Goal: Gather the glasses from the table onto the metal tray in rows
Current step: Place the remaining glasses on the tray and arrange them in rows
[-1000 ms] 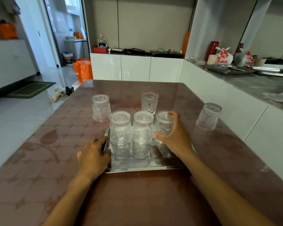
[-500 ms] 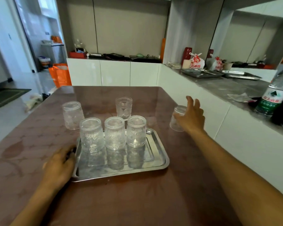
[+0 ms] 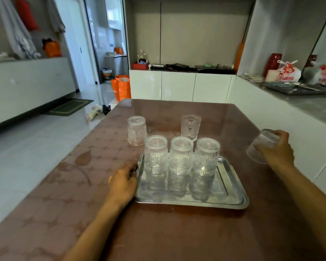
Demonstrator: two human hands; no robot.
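Your right hand [image 3: 277,149] is closed around a glass [image 3: 260,147] out past the right edge of the table [image 3: 177,232], holding it tilted and lifted off the surface; your fingers wrap over its far side, so most of the base end is hidden, and the glass itself is blurred, which makes its pattern hard to read. Your left hand [image 3: 123,182] lies palm down against the left rim of the metal tray [image 3: 233,200], fingers curled at the edge; whether they actually pinch the rim or only press against it cannot be told, because the fingertips are lost in the shadow beside the nearest glass. On the tray, between your two hands, three glasses stand upside down in one row along its far side: the left one [image 3: 155,155] just beside your left fingers, the middle one [image 3: 181,156] next to it, and the right one [image 3: 206,157] closest to your right hand. Their lower edges blur into their own reflections in the tray, so it is hard to see where glass ends and mirror image begins. The near half of the tray is bare. Beyond your left hand an upturned glass [image 3: 136,130] stands on the table, and farther out, behind the row, another glass [image 3: 190,127] stands mouth up, its foot hidden by the row in front.
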